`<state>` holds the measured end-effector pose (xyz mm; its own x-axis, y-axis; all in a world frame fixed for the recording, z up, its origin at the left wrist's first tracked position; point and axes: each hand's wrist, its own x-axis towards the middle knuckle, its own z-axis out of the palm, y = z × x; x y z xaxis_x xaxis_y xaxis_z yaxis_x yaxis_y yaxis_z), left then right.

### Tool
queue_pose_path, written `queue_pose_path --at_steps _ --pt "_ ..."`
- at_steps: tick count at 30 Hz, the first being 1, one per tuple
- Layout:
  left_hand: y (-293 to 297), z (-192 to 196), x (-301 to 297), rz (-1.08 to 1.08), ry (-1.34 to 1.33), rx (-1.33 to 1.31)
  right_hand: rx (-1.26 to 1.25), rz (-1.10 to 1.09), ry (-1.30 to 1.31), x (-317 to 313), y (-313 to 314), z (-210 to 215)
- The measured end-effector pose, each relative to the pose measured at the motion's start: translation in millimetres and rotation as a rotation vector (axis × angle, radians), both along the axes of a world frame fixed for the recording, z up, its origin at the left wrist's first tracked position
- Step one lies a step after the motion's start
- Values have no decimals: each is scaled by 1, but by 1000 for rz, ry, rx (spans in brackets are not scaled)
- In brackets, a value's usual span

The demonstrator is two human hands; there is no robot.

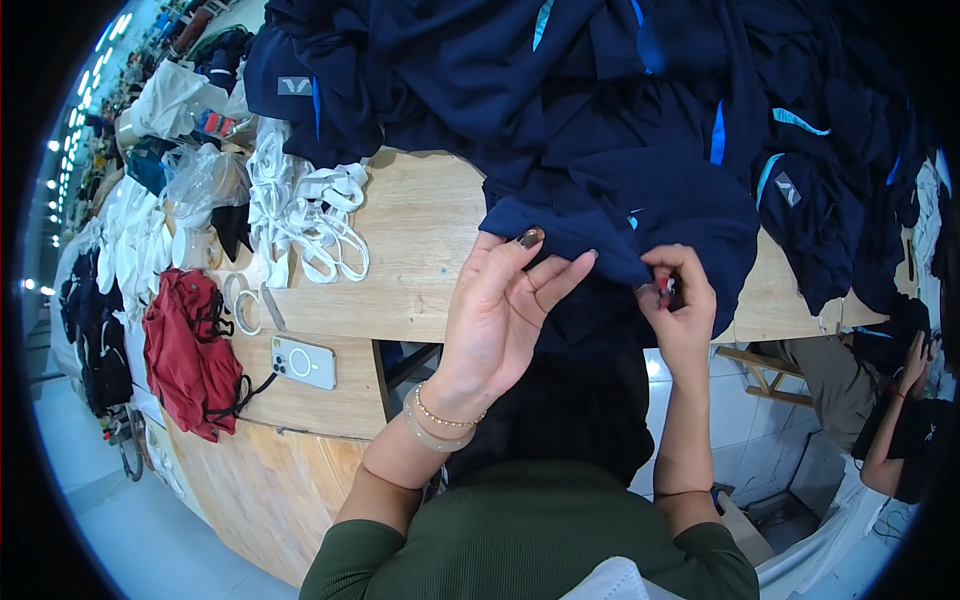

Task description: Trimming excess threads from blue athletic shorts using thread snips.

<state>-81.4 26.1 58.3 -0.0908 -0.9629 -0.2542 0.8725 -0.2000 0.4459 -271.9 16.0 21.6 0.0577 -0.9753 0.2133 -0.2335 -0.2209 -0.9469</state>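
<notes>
A navy garment [620, 200] with a small light-blue mark lies bunched in front of me, its near edge hanging over the table. At its left edge, my left hand [510, 310] has its palm turned up. The thumb presses on the cloth with a finger tucked behind it, while the other fingers are half curled. My right hand [680, 305] is closed beside the same garment, fingertips against its near right edge. From that hand shows a small red and dark object [665, 290], mostly hidden by the fingers, so its kind is unclear.
Navy garments with blue strips [440, 70] pile across the far side. Leftward on the wooden table [420, 220] are white straps [310, 220], tape rolls [244, 305], a phone [304, 362] and a red bag [190, 350]. A co-worker's arm [895, 420] shows at right, near a wooden stool [765, 375].
</notes>
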Motion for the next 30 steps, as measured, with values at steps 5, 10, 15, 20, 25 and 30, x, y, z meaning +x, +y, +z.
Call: queue_pose_path --at_steps 5,10,15,20,25,30 --pt "2 -1 -4 13 4 -37 90 49 -229 -9 -2 10" --pt "3 -2 -5 -1 -22 -88 -42 -23 -159 -10 -2 15" --pt "4 -3 -5 9 -45 -67 -119 -8 -38 -10 -5 18" --pt "4 -1 -5 0 -47 -88 -178 -34 7 -5 -6 19" --pt "3 0 -6 3 -39 -73 -225 -55 22 -3 -5 23" --pt "2 3 -7 -34 6 -21 -272 -96 6 6 -5 22"
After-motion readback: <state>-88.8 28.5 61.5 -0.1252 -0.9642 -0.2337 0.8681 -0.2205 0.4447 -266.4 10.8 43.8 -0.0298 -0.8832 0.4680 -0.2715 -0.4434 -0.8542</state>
